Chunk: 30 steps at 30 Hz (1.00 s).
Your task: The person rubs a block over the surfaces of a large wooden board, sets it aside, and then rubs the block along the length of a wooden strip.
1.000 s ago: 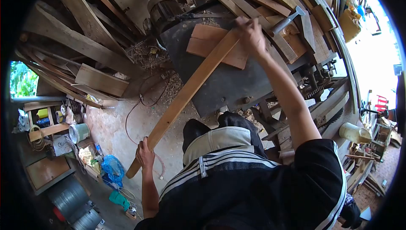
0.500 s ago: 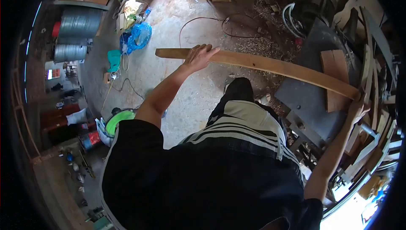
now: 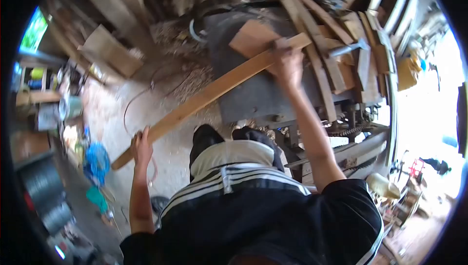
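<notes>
A long, slightly curved wooden plank (image 3: 209, 94) slants across the view, with a hand near each end. My left hand (image 3: 142, 147) is closed around its lower left part, above the concrete floor. Close to the upper right end, my right hand (image 3: 287, 65) grips the same plank; motion blurs its fingers. Beneath that end lies a dark flat tabletop (image 3: 239, 92) bearing a short reddish-brown board (image 3: 253, 38). Part of this board is hidden by the plank and my right hand.
Several wooden strips (image 3: 312, 46) are piled on the right of the tabletop, beside a grey T-shaped piece (image 3: 348, 49). Wood shavings (image 3: 190, 87) and a thin hose (image 3: 127, 106) lie on the floor. A blue plastic bag (image 3: 97, 160) sits at the left.
My view has turned to the right. The plank now slants up to the right, its right end over the tabletop and strips. Both hands still hold it.
</notes>
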Available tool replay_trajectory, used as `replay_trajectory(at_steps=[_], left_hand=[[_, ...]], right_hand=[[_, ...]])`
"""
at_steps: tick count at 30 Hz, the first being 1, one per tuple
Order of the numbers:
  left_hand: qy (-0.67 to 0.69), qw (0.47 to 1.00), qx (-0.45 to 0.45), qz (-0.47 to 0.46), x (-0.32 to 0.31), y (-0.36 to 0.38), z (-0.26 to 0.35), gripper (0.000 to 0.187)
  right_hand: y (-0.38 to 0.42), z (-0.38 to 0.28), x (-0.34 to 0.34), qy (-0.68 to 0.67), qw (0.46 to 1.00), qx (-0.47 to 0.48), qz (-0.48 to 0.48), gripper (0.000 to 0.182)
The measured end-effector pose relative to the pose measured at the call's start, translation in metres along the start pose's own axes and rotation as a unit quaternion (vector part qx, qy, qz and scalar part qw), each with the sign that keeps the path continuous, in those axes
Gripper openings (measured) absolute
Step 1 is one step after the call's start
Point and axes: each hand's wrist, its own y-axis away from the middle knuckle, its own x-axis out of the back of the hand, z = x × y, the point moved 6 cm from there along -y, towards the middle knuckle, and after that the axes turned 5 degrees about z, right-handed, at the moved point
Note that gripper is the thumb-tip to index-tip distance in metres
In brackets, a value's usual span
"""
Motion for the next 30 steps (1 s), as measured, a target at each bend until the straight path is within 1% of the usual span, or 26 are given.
replay_trajectory(at_steps=[1,2,3,4,5,6,7,9,11,12,13,15,16,17,19,20,21,22,23,25,27,28,29,30], left_hand=[[-0.009,0.999,0.016,-0.027,-0.001,-0.004,0.000,0.061],[-0.003,1.000,0.003,-0.019,-0.001,-0.004,0.000,0.062],[-0.006,0.999,0.006,-0.032,-0.001,-0.004,-0.001,0.062],[-0.014,0.999,0.008,-0.034,0.003,-0.006,0.002,0.063],[-0.021,0.999,0.012,-0.036,0.006,-0.005,0.005,0.063],[-0.021,0.999,0.018,-0.042,0.006,-0.004,0.006,0.063],[-0.021,0.998,0.023,-0.045,0.003,-0.003,0.004,0.063],[0.014,0.999,0.014,-0.041,-0.003,0.000,-0.001,0.064],[0.044,0.998,-0.006,-0.041,-0.004,0.001,-0.006,0.066],[0.044,0.998,-0.010,-0.033,-0.001,-0.004,-0.003,0.066],[0.049,0.998,-0.009,-0.047,0.005,-0.006,0.001,0.068],[0.051,0.996,-0.017,-0.065,0.009,-0.006,0.005,0.069],[0.042,0.997,-0.013,-0.059,0.006,-0.003,0.006,0.070],[0.030,0.998,-0.015,-0.060,0.008,0.000,0.003,0.070],[0.027,0.997,-0.021,-0.062,0.005,0.004,0.005,0.070],[0.023,0.998,-0.012,-0.063,0.003,0.003,0.002,0.070],[0.019,0.998,-0.004,-0.061,0.000,0.000,0.000,0.071],[0.022,0.998,-0.007,-0.059,0.003,-0.004,0.000,0.071],[0.020,0.998,-0.014,-0.060,0.004,-0.007,0.002,0.071],[0.005,0.997,-0.011,-0.081,0.011,-0.014,-0.005,0.073],[-0.003,0.996,-0.012,-0.093,0.009,-0.016,-0.007,0.075],[-0.001,0.996,-0.014,-0.085,0.008,-0.018,-0.010,0.075],[-0.002,0.997,-0.017,-0.074,0.008,-0.023,-0.012,0.076],[-0.005,0.997,-0.023,-0.075,0.010,-0.024,-0.013,0.076]], right_hand=[[0.002,-0.004,0.084,-0.219,0.947,-0.043,0.233,0.025],[0.004,0.003,0.085,-0.211,0.946,-0.059,0.238,0.025],[0.004,0.009,0.080,-0.313,0.928,-0.084,0.186,0.028],[0.002,0.012,0.069,-0.415,0.894,-0.106,0.133,0.031],[-0.013,0.020,0.006,-0.254,0.961,-0.098,0.046,0.035],[-0.026,0.064,0.010,-0.347,0.916,-0.202,-0.004,0.038],[-0.036,0.087,0.001,-0.366,0.896,-0.252,0.010,0.039],[-0.038,0.089,-0.008,-0.338,0.893,-0.293,0.048,0.042],[-0.023,0.054,0.006,-0.304,0.909,-0.284,0.022,0.042],[-0.011,0.019,0.035,-0.246,0.947,-0.201,0.053,0.044],[0.003,-0.008,0.068,-0.369,0.912,-0.130,0.123,0.047],[0.013,-0.004,0.101,-0.466,0.876,-0.059,0.108,0.039],[-0.003,0.036,0.060,-0.391,0.910,-0.132,0.039,0.039],[-0.014,0.078,0.014,-0.311,0.927,-0.208,-0.038,0.040],[-0.015,0.103,0.000,-0.338,0.885,-0.317,0.035,0.037],[-0.012,0.094,0.012,-0.325,0.891,-0.317,0.031,0.037],[-0.002,0.071,0.016,-0.288,0.906,-0.308,0.025,0.038],[0.008,0.028,0.016,-0.260,0.936,-0.236,-0.008,0.041],[0.018,0.007,0.069,-0.342,0.916,-0.192,0.087,0.042],[0.030,-0.012,0.099,-0.458,0.876,-0.141,0.062,0.044],[0.017,0.002,0.027,-0.342,0.929,-0.128,0.055,0.042],[0.004,0.046,0.014,-0.307,0.929,-0.206,0.000,0.041],[-0.006,0.083,0.012,-0.271,0.918,-0.285,-0.052,0.040],[-0.008,0.077,0.007,-0.272,0.915,-0.291,-0.055,0.040]])
